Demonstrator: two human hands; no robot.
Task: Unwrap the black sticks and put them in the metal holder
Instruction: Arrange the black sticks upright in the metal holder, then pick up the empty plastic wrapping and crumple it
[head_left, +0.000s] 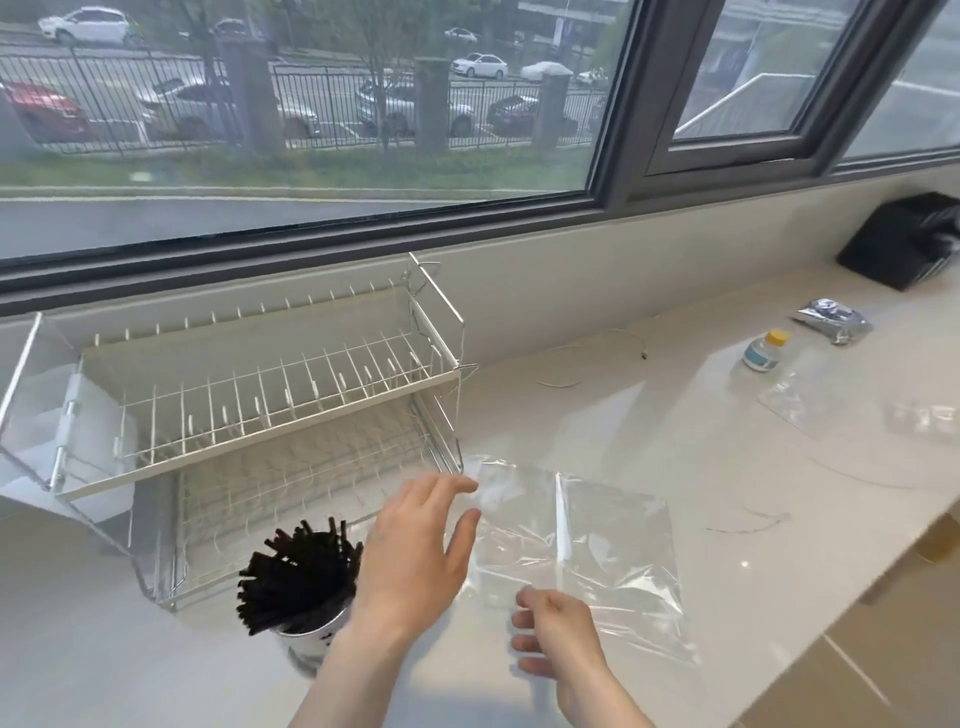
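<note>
Right hand nearest the lens, fingers curled loosely at near edge of clear wrapper; pinching the film or merely touching it, cannot tell. Left hand spread wide, fingers open, holding nothing, reaching over far-left corner of wrapper, just right of metal holder.

Black sticks already standing in holder, bundled, tips fanned out up and left. No sticks visible inside wrapper; looks empty, flattened. Judged: sticks loaded, task near done, leftover film being dealt with.

For doing the step well:
- Gather film with both hands from opposite edges, crumple inward; thin sheet likely to slip and cling.
- Keep left forearm clear of holder, which stands touching-close to the wrist; a knock could tip the top-heavy bundle.
- Move film away right of holder, not across it.

Materials and shapes:
- Wrapper: thin transparent plastic, glossy, creased, centre seam running front to back, roughly rectangular, lying flat on worktop right of holder.
- Holder: shiny cylindrical metal cup, mostly hidden behind left arm.
- Sticks: slim, straight, matte black, squared ends.
- Worktop: pale, smooth, polished stone look, reflective.
- Dish rack: white wire, two tiers, behind holder, with clear plastic panels at its left side.
- Small bottle with yellow cap, well off to the far right of holder, beside more clear packaging.
</note>
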